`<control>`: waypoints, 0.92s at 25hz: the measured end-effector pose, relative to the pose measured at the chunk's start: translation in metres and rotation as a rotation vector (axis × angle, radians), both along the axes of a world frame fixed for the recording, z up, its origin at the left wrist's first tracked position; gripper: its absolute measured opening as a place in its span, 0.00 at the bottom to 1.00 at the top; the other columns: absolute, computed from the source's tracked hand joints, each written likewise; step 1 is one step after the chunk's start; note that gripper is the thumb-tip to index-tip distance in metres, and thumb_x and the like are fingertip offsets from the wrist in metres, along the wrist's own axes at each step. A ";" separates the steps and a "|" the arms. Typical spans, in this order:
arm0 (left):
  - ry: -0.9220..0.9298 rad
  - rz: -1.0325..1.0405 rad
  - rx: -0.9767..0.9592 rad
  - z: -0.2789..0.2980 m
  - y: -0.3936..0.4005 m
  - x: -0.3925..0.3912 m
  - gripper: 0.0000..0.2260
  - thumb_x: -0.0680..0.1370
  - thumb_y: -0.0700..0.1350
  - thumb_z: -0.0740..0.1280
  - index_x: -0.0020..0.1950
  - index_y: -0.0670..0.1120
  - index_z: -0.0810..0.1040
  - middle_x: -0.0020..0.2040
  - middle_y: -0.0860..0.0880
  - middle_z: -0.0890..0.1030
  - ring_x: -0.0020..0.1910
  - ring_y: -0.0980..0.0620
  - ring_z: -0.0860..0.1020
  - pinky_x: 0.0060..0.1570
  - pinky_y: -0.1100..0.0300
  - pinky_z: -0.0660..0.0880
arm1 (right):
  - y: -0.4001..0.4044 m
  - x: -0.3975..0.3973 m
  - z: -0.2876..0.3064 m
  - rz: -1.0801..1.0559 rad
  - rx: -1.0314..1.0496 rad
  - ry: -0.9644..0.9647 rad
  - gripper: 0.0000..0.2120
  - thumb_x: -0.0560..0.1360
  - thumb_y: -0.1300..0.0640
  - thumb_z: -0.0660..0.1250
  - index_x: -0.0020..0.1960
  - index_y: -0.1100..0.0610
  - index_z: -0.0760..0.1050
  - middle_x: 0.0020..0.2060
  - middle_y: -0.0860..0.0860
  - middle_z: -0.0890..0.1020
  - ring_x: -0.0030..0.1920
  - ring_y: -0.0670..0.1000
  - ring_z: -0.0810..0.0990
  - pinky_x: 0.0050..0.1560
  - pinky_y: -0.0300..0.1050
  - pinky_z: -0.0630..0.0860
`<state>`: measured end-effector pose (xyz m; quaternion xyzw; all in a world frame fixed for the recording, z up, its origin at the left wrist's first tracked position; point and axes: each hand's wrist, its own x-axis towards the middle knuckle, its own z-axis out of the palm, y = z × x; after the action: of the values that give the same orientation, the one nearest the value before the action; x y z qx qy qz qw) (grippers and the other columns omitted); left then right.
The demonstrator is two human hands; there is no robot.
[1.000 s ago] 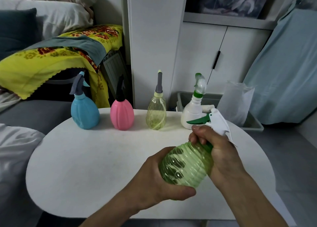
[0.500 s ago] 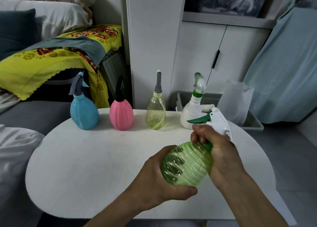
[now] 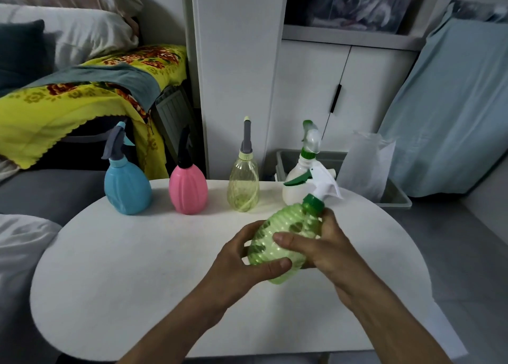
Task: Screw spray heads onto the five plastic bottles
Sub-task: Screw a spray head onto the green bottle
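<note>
A ribbed green bottle (image 3: 286, 226) is held tilted above the white table (image 3: 137, 267), its white spray head (image 3: 324, 183) with green collar and trigger pointing up and right. My left hand (image 3: 242, 264) grips the bottle's base from the left. My right hand (image 3: 321, 245) wraps its body from the right, below the collar. Along the table's far edge stand a blue bottle (image 3: 127, 189), a pink bottle (image 3: 188, 190), a clear yellow bottle (image 3: 243, 187) and a white bottle (image 3: 298, 178), each upright with a spray head on.
A grey bin (image 3: 395, 196) with a white plastic bag (image 3: 365, 165) sits on the floor behind the table at right. A white cabinet (image 3: 343, 88) stands behind. A yellow floral blanket (image 3: 82, 99) and pillows lie at left.
My right hand has slid from the spray head's collar down onto the bottle's body. The collar and head now show fully. The bottle has shifted slightly with both hands.
</note>
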<state>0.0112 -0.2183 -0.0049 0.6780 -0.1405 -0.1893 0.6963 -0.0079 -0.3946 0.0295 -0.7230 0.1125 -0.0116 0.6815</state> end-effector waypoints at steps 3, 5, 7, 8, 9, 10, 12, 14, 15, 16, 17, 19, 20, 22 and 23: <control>0.022 0.080 0.134 -0.001 0.000 0.003 0.27 0.63 0.62 0.77 0.60 0.67 0.75 0.60 0.64 0.77 0.57 0.64 0.77 0.46 0.66 0.75 | -0.037 0.009 0.006 -0.247 -0.066 -0.086 0.40 0.48 0.46 0.82 0.57 0.43 0.71 0.54 0.48 0.82 0.52 0.52 0.83 0.50 0.57 0.82; 0.070 0.111 0.124 -0.004 0.002 0.007 0.23 0.66 0.58 0.76 0.59 0.66 0.76 0.60 0.61 0.78 0.58 0.61 0.78 0.48 0.64 0.74 | -0.066 0.020 0.010 -0.400 -0.137 -0.148 0.42 0.48 0.45 0.82 0.59 0.44 0.70 0.55 0.47 0.81 0.53 0.52 0.82 0.53 0.58 0.80; 0.082 0.124 0.120 -0.006 0.001 0.009 0.20 0.69 0.53 0.76 0.59 0.64 0.77 0.60 0.58 0.78 0.57 0.59 0.78 0.47 0.64 0.74 | -0.093 0.037 0.010 -0.516 -0.217 -0.174 0.45 0.48 0.43 0.82 0.62 0.47 0.69 0.55 0.47 0.80 0.53 0.51 0.81 0.51 0.52 0.79; 0.081 0.128 0.122 -0.006 0.000 0.009 0.19 0.71 0.51 0.76 0.59 0.63 0.77 0.59 0.57 0.79 0.57 0.58 0.79 0.46 0.64 0.74 | -0.104 0.047 0.008 -0.563 -0.265 -0.179 0.44 0.49 0.42 0.81 0.61 0.48 0.68 0.55 0.47 0.80 0.53 0.52 0.80 0.49 0.49 0.77; 0.078 0.133 0.120 -0.006 -0.001 0.009 0.18 0.72 0.50 0.76 0.59 0.63 0.77 0.59 0.57 0.79 0.56 0.58 0.79 0.46 0.65 0.73 | -0.113 0.057 0.004 -0.598 -0.317 -0.178 0.43 0.49 0.41 0.81 0.60 0.49 0.68 0.54 0.48 0.79 0.53 0.53 0.80 0.48 0.47 0.75; 0.075 0.138 0.116 -0.006 -0.002 0.010 0.18 0.72 0.50 0.76 0.59 0.63 0.77 0.58 0.57 0.79 0.55 0.58 0.79 0.45 0.65 0.73 | -0.120 0.067 0.000 -0.619 -0.365 -0.178 0.42 0.50 0.41 0.80 0.59 0.48 0.67 0.54 0.48 0.78 0.53 0.54 0.79 0.49 0.48 0.74; 0.067 0.149 0.108 -0.004 -0.003 0.012 0.19 0.69 0.52 0.76 0.58 0.63 0.77 0.58 0.58 0.80 0.55 0.59 0.80 0.46 0.65 0.74 | -0.133 0.085 -0.012 -0.640 -0.442 -0.198 0.39 0.53 0.44 0.81 0.59 0.49 0.67 0.55 0.49 0.77 0.54 0.56 0.78 0.50 0.48 0.73; 0.052 0.164 0.108 -0.004 -0.003 0.016 0.20 0.67 0.54 0.75 0.58 0.63 0.78 0.57 0.58 0.80 0.54 0.60 0.80 0.46 0.65 0.74 | -0.144 0.102 -0.027 -0.646 -0.501 -0.230 0.39 0.56 0.49 0.82 0.62 0.52 0.68 0.57 0.52 0.77 0.56 0.58 0.77 0.50 0.46 0.70; 0.045 0.169 0.112 -0.005 -0.003 0.018 0.20 0.66 0.54 0.74 0.57 0.63 0.78 0.56 0.59 0.80 0.53 0.61 0.80 0.45 0.66 0.74 | -0.149 0.109 -0.034 -0.645 -0.532 -0.235 0.40 0.57 0.50 0.82 0.64 0.54 0.68 0.58 0.54 0.76 0.57 0.58 0.77 0.50 0.45 0.68; 0.040 0.175 0.117 -0.006 -0.003 0.020 0.20 0.66 0.55 0.74 0.57 0.64 0.78 0.56 0.59 0.81 0.53 0.61 0.80 0.45 0.66 0.74 | -0.152 0.116 -0.040 -0.640 -0.561 -0.232 0.40 0.58 0.51 0.82 0.65 0.54 0.67 0.60 0.55 0.75 0.58 0.59 0.76 0.50 0.44 0.67; 0.035 0.180 0.123 -0.006 -0.003 0.021 0.20 0.65 0.56 0.74 0.57 0.64 0.78 0.55 0.60 0.81 0.52 0.62 0.80 0.44 0.67 0.74 | -0.154 0.123 -0.045 -0.633 -0.583 -0.229 0.41 0.59 0.52 0.82 0.66 0.54 0.67 0.61 0.56 0.74 0.59 0.59 0.74 0.51 0.45 0.66; 0.030 0.189 0.135 -0.008 -0.003 0.024 0.19 0.66 0.55 0.75 0.56 0.64 0.78 0.55 0.60 0.81 0.51 0.64 0.80 0.43 0.69 0.74 | -0.157 0.133 -0.055 -0.632 -0.607 -0.242 0.41 0.60 0.52 0.82 0.68 0.53 0.66 0.62 0.56 0.72 0.60 0.59 0.73 0.52 0.45 0.66; 0.025 0.194 0.146 -0.010 -0.003 0.026 0.18 0.67 0.55 0.76 0.55 0.65 0.78 0.55 0.60 0.81 0.51 0.65 0.80 0.42 0.70 0.73 | -0.158 0.136 -0.059 -0.639 -0.617 -0.257 0.41 0.61 0.53 0.81 0.69 0.53 0.66 0.63 0.57 0.72 0.61 0.59 0.73 0.53 0.45 0.66; 0.012 0.198 0.171 -0.012 -0.002 0.027 0.16 0.70 0.52 0.77 0.54 0.66 0.78 0.54 0.61 0.81 0.50 0.66 0.80 0.40 0.72 0.74 | -0.160 0.141 -0.066 -0.660 -0.626 -0.272 0.41 0.62 0.54 0.81 0.70 0.55 0.66 0.64 0.57 0.72 0.62 0.59 0.72 0.54 0.46 0.65; 0.004 0.195 0.181 -0.013 -0.003 0.028 0.16 0.72 0.50 0.76 0.54 0.66 0.78 0.54 0.61 0.81 0.50 0.66 0.80 0.38 0.72 0.74 | -0.161 0.144 -0.069 -0.670 -0.618 -0.274 0.41 0.62 0.54 0.81 0.70 0.56 0.66 0.64 0.58 0.73 0.63 0.60 0.72 0.54 0.47 0.66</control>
<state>0.0388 -0.2208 -0.0177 0.7482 -0.0546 -0.1341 0.6475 0.1357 -0.5557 -0.0394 -0.8075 0.2397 -0.3590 0.4020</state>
